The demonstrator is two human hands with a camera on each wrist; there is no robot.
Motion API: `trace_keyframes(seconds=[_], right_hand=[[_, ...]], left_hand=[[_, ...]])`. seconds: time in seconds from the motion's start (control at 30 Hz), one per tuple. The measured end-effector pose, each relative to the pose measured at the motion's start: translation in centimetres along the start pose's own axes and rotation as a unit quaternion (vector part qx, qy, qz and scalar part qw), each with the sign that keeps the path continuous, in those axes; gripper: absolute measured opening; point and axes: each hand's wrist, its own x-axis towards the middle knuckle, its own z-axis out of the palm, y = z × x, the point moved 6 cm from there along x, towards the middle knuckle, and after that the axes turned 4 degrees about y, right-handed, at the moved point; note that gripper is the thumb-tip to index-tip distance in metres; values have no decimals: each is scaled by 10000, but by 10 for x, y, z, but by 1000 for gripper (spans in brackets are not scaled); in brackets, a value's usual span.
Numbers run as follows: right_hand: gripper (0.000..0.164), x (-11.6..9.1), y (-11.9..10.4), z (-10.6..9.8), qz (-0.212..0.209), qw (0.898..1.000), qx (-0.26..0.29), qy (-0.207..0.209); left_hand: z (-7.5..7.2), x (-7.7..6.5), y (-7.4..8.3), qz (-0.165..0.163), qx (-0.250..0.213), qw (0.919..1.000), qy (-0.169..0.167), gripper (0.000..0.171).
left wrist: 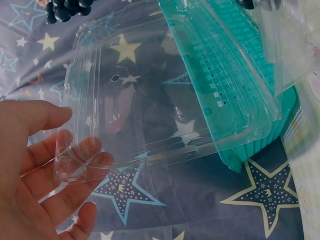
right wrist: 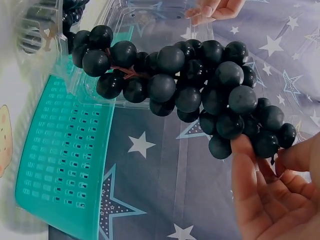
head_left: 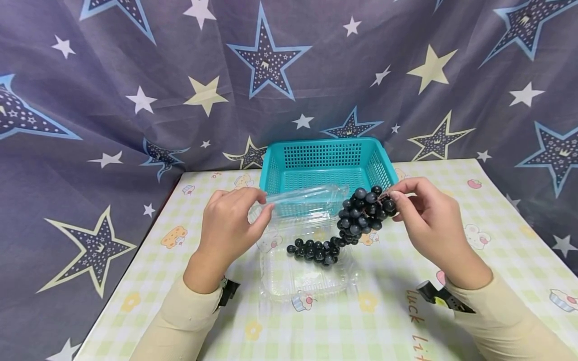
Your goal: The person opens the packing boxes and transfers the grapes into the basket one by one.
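Dark grapes (head_left: 361, 215) hung, pinched at one end by the right hand (head_left: 429, 218), near the clear container (head_left: 302, 289) holding more grapes (head_left: 313, 251); the left hand (head_left: 230, 220) gripped its raised lid (head_left: 307, 196).

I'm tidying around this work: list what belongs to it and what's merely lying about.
Belongs:
grapes, held by the right hand
box, below the grapes
lid, held by the left hand

Apparently just there:
basket, behind the box, held by neither hand, so perhaps idle
tablecloth
curtain
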Motion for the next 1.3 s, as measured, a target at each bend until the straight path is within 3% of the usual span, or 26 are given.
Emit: trace_keyframes(seconds=[0.77, 1.3], right_hand=[[9, 8, 11, -15, 557, 9970, 328, 433], [13, 11, 17, -19, 560, 9936, 705, 679]], left_hand=[[1, 0, -1, -8, -2, 10000, 7, 13], [2, -1, -1, 0, -12, 10000, 28, 13]])
